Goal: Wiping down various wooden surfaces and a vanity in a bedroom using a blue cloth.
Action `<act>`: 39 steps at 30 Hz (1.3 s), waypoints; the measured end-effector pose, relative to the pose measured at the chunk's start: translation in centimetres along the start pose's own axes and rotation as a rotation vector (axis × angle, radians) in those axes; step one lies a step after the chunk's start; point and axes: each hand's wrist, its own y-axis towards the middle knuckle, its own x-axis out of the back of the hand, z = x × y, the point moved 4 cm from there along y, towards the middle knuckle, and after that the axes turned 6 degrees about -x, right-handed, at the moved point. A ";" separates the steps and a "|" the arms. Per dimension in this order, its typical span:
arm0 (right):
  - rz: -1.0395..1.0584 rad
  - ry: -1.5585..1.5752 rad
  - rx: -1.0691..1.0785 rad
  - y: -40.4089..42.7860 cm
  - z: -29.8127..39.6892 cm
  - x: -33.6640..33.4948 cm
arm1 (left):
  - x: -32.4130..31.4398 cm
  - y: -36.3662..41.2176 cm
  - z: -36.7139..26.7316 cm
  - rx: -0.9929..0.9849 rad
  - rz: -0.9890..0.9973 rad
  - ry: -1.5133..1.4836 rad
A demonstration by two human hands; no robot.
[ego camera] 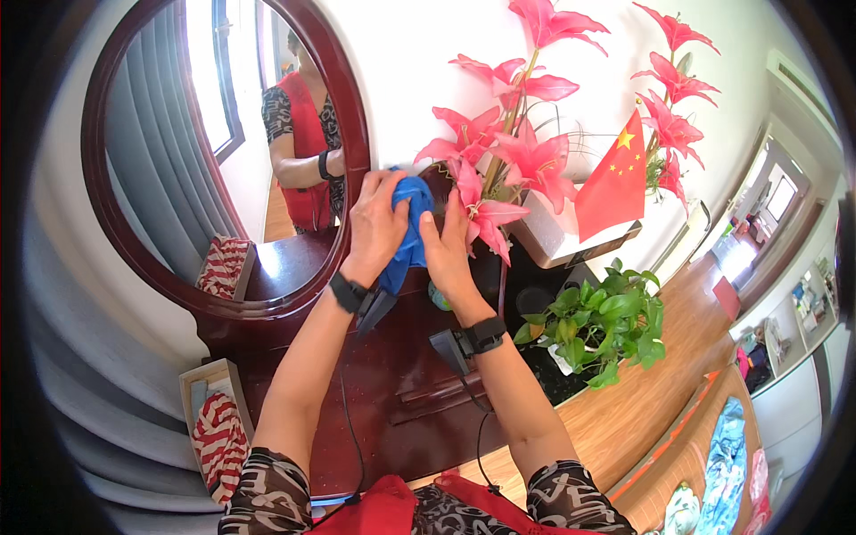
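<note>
My left hand (376, 224) grips a bunched blue cloth (409, 231) beside the mirror's frame. Close by on the cloth's right is my right hand (449, 251), its thumb at the cloth's edge and its fingers partly behind a pink artificial lily (491, 217). Whether those fingers hold anything is hidden. Both hands are above a dark red wooden dressing table (361, 414). Its oval mirror (180, 127) in a dark red wooden frame (358, 127) stands to the left. A small greenish round object (438, 296) shows partly below my right hand.
An open box (234, 374) with red-and-white striped cloth (219, 441) sits at the table's left, by a grey curtain (114, 408). Rightward are a white box (545, 234), a red flag (615, 180) and a leafy potted plant (608, 321). Cables hang from both wrist straps.
</note>
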 end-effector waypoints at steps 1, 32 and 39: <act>-0.001 -0.004 0.002 -0.1 -0.2 0.1 | -0.8 0.7 -0.2 -0.028 0.013 -0.015; 0.155 -0.036 0.042 -1.1 -2.5 -1.2 | 3.5 -7.1 2.0 -0.025 0.748 0.271; 0.049 -0.319 0.261 -6.7 -0.9 -2.8 | 9.9 -3.9 0.9 0.014 0.457 0.083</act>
